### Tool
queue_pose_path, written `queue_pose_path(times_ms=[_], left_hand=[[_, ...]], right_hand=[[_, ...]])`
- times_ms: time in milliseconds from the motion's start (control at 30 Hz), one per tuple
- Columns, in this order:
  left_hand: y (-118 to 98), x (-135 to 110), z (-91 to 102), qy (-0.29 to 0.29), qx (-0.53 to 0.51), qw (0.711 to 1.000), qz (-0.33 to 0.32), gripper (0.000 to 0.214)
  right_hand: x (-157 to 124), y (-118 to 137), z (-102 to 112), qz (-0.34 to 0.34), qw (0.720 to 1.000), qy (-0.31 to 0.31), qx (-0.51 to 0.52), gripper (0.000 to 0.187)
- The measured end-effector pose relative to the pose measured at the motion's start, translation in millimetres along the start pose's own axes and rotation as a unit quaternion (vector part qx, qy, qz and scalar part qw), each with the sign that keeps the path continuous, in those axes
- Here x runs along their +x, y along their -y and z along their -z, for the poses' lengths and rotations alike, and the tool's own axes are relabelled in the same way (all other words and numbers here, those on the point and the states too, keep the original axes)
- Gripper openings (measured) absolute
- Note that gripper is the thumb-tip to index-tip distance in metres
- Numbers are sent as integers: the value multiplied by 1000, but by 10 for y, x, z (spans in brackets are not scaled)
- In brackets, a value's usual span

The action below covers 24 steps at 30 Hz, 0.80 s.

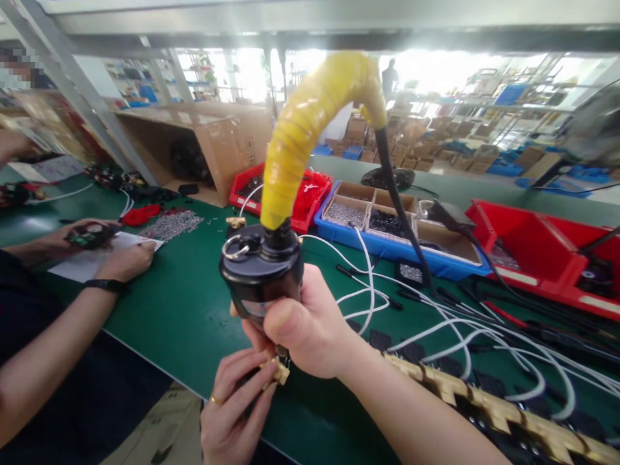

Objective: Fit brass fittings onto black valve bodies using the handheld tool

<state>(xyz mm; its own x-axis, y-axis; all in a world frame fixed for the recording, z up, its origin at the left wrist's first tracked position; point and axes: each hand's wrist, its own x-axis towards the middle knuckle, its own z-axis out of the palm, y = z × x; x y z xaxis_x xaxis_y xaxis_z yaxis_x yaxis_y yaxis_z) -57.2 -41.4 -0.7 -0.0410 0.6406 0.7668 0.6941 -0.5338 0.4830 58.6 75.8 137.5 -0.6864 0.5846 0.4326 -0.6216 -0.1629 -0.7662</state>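
My right hand (310, 326) is wrapped around the black body of an electric screwdriver (261, 274), held upright. A yellow-wrapped cable (298, 142) arches from its top, beside a metal ring. Below it, my left hand (242, 400) pinches a small brass fitting (277, 373) between thumb and fingers. The screwdriver's lower end comes down at the fitting; my fingers partly hide where they meet. On the right, a row of brass fittings (450, 387) with black parts and white cables (465, 329) lies along the green bench (194, 323).
A blue divided tray (402, 248) of small parts stands behind, between red bins (533, 258) and another red bin (300, 213). At left, a co-worker's hands (128, 258) work over white paper. A pile of screws (174, 223) and a cardboard box (232, 142) sit beyond.
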Motion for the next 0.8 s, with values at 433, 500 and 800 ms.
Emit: queue_pose_path(times_ms=[433, 500, 800], left_hand=[[-15, 20, 2, -1, -11, 1000, -1, 48], [-13, 23, 1, -3, -11, 1000, -3, 48], [-34, 57, -7, 2, -11, 1000, 2, 39]], right_hand=[[-89, -27, -36, 30, 998, -48, -23, 41], [-67, -26, -16, 27, 999, -33, -12, 42], [-76, -54, -46, 25, 999, -44, -18, 47]])
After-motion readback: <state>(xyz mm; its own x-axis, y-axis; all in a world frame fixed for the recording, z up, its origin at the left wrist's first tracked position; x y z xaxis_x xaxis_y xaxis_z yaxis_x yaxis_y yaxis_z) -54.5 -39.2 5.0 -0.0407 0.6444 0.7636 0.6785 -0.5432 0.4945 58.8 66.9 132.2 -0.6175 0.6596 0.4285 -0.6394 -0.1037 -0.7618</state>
